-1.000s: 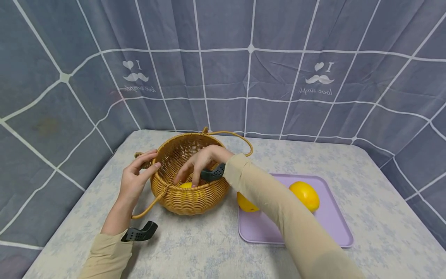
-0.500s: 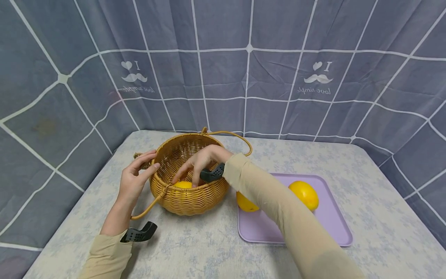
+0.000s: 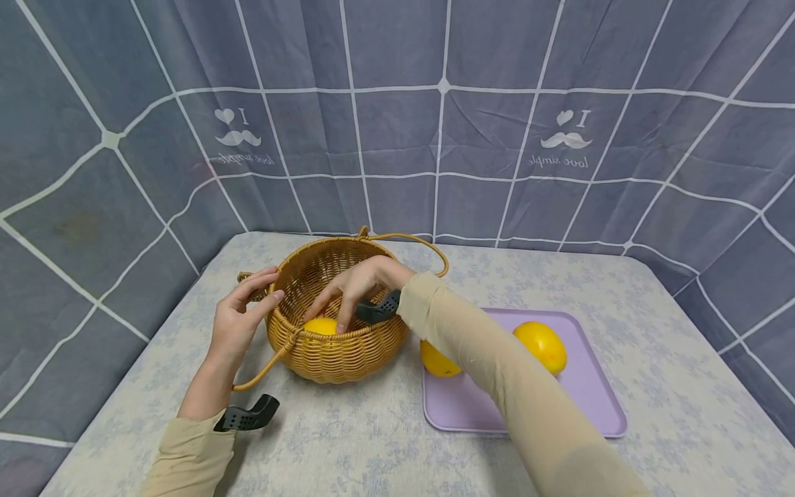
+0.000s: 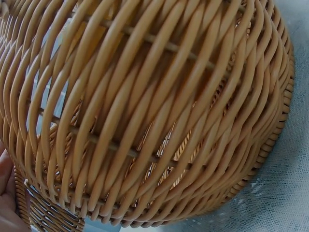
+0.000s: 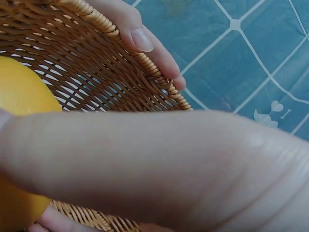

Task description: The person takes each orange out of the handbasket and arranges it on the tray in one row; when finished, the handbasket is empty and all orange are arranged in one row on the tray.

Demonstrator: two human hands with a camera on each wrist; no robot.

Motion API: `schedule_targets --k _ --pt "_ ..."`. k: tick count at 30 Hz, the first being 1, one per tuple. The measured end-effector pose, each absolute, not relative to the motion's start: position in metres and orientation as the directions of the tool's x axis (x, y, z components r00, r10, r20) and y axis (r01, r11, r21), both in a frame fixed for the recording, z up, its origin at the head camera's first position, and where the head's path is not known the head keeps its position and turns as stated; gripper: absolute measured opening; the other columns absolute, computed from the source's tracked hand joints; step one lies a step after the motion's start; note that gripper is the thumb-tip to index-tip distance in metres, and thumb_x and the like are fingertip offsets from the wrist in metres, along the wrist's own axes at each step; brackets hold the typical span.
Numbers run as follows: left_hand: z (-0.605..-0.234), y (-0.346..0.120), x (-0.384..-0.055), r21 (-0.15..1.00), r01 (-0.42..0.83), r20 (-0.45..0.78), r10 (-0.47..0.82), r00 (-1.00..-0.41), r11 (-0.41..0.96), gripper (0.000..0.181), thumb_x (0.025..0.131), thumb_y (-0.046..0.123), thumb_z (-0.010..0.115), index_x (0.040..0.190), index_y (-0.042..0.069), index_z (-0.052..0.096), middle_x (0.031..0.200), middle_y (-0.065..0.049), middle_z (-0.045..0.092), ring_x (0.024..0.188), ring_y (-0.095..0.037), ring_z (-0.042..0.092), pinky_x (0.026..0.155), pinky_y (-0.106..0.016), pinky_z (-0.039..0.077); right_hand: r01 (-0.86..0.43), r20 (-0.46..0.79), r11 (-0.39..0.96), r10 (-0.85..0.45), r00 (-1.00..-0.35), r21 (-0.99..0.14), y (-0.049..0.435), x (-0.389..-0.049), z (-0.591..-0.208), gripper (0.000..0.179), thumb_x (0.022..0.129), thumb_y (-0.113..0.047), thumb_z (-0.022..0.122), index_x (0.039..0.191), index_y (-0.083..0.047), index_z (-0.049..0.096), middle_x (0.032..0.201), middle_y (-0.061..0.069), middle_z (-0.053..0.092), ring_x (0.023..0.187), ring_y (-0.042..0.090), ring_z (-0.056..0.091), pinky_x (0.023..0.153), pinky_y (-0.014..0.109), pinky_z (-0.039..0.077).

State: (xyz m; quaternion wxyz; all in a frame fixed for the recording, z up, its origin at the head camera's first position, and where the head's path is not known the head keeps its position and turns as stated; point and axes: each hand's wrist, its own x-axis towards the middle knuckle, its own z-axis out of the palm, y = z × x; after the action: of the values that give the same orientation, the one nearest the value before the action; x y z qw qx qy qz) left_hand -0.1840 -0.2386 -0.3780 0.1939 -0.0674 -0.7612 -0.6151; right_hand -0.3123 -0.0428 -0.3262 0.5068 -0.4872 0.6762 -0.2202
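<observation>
In the head view a round woven wicker basket (image 3: 338,355) stands on the left half of the table. My left hand (image 3: 242,310) holds its left rim between thumb and fingers; the right wrist view shows these fingertips (image 5: 142,38) over the rim. My right hand (image 3: 357,286) reaches down inside, its thumb and fingers around a smooth yellow fruit (image 3: 321,326). That fruit shows large in the right wrist view, partly behind the hand; the basket's front wall hides its lower part in the head view. Basket weave (image 4: 145,106) fills most of the left wrist view.
A lilac tray (image 3: 466,407) lies to the right, under my right forearm. On it are two more yellow fruits, one at the right (image 3: 542,347) and one partly behind the sleeve (image 3: 439,360). A loop handle (image 3: 428,243) sticks out behind the basket. A grey-blue curtain (image 3: 397,138) hangs behind.
Inside the basket the yellow fruit has shifted slightly left and shows more above the front rim, my right fingers shifting with it. My left hand keeps its place on the rim.
</observation>
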Motion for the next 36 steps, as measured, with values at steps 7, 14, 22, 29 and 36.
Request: schedule_targets --k 7,14,22,29,36 --pt "-0.3774 -0.2388 -0.1839 0.911 0.336 0.375 -0.140 -0.916 0.240 0.039 0.092 0.016 0.063 0.126 -0.001 0.057 0.131 0.007 0.051 0.120 -0.008 0.041 0.093 -0.018 0.036 -0.372 -0.468 0.440 -0.884 -0.015 -0.818 -0.0419 -0.3133 -0.3258 0.066 0.082 -0.009 0.072 0.142 -0.013 0.044 0.139 -0.001 0.042 0.123 0.008 0.040 0.095 0.028 0.043" --pt "-0.3764 -0.2390 -0.1842 0.909 0.338 0.379 -0.148 -0.913 0.245 0.039 0.091 0.015 0.063 0.126 -0.002 0.057 0.131 0.005 0.052 0.121 -0.008 0.041 0.094 -0.018 0.036 -0.340 -0.454 0.420 -0.891 0.022 -0.841 -0.0419 -0.3133 -0.3230 0.068 0.083 -0.004 0.068 0.144 -0.009 0.039 0.139 0.001 0.044 0.120 0.014 0.047 0.093 0.032 0.046" --pt "-0.3766 -0.2401 -0.1843 0.908 0.341 0.382 -0.146 -0.913 0.242 0.038 0.092 0.014 0.063 0.126 -0.002 0.057 0.131 0.006 0.051 0.121 -0.008 0.040 0.092 -0.015 0.037 -0.314 -0.453 0.418 -0.890 0.044 -0.852 -0.0407 -0.3127 -0.3224 0.071 0.082 -0.001 0.067 0.146 -0.007 0.034 0.137 0.003 0.041 0.120 0.017 0.042 0.093 0.032 0.045" --pt "-0.3785 -0.2396 -0.1834 0.908 0.343 0.384 -0.146 -0.912 0.241 0.038 0.091 0.014 0.063 0.125 -0.002 0.057 0.131 0.005 0.052 0.122 -0.007 0.040 0.092 -0.013 0.036 -0.332 -0.415 0.375 -0.908 0.056 -0.865 -0.0394 -0.3104 -0.3223 0.067 0.080 0.000 0.069 0.139 -0.006 0.037 0.140 0.004 0.037 0.128 0.018 0.038 0.099 0.031 0.040" --pt "-0.3784 -0.2387 -0.1825 0.911 0.331 0.373 -0.145 -0.917 0.247 0.039 0.091 0.014 0.063 0.126 -0.001 0.057 0.131 0.007 0.051 0.121 -0.007 0.040 0.092 -0.014 0.036 -0.435 -0.320 0.298 -0.947 -0.023 -0.850 -0.0336 -0.3108 -0.3203 0.067 0.079 -0.007 0.073 0.137 -0.008 0.041 0.143 0.003 0.035 0.131 0.011 0.030 0.105 0.026 0.030"
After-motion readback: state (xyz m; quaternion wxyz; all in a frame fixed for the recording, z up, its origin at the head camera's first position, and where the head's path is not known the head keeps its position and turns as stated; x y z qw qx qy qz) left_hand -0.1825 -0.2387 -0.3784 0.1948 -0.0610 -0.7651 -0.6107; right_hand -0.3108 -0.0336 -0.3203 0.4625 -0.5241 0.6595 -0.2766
